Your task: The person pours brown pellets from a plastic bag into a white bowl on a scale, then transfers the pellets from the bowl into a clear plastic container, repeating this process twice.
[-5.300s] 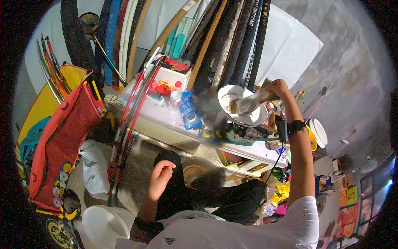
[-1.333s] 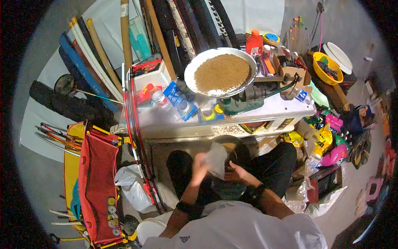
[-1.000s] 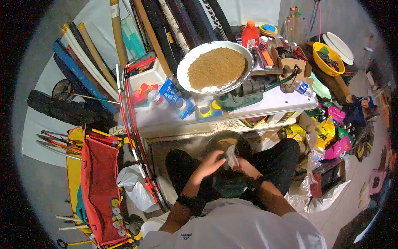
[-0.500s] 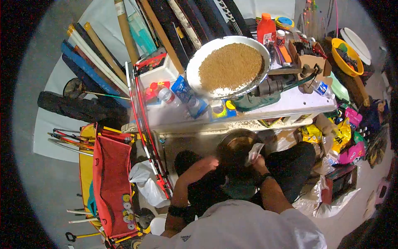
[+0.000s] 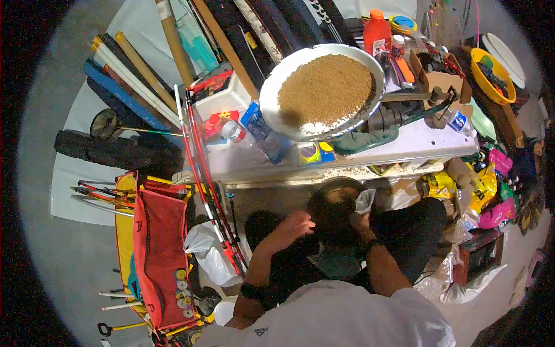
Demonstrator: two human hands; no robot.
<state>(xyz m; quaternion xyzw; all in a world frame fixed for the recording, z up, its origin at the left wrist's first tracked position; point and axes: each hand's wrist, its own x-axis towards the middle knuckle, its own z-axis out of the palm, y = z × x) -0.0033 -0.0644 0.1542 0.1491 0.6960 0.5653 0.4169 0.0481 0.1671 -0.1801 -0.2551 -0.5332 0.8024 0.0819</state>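
Note:
My right hand (image 5: 361, 221) grips a small clear plastic bag (image 5: 364, 200), held upright above my lap. Facing it is my left hand (image 5: 296, 224), fingers curled together at the tips; whatever they may hold is too small to make out. Between my knees, just beyond both hands, sits a round dark basin (image 5: 328, 198), its inside in shadow. Past it on the white bench, a large white enamel bowl (image 5: 272, 110) holds a heap of tan grains or pellets.
A green bench vise (image 5: 370, 139) stands beside the bowl. Red-and-white poles (image 5: 199, 168) lean at the left, near a white plastic bag (image 5: 209, 254) and a red fabric bag (image 5: 159, 248). Colourful packets (image 5: 483, 185) lie at the right. An orange bottle (image 5: 377, 34) stands behind.
My left hand has turned slightly, showing more of its curled fingers. The small bag in my right hand has tipped more upright. The whole view has shifted a little.

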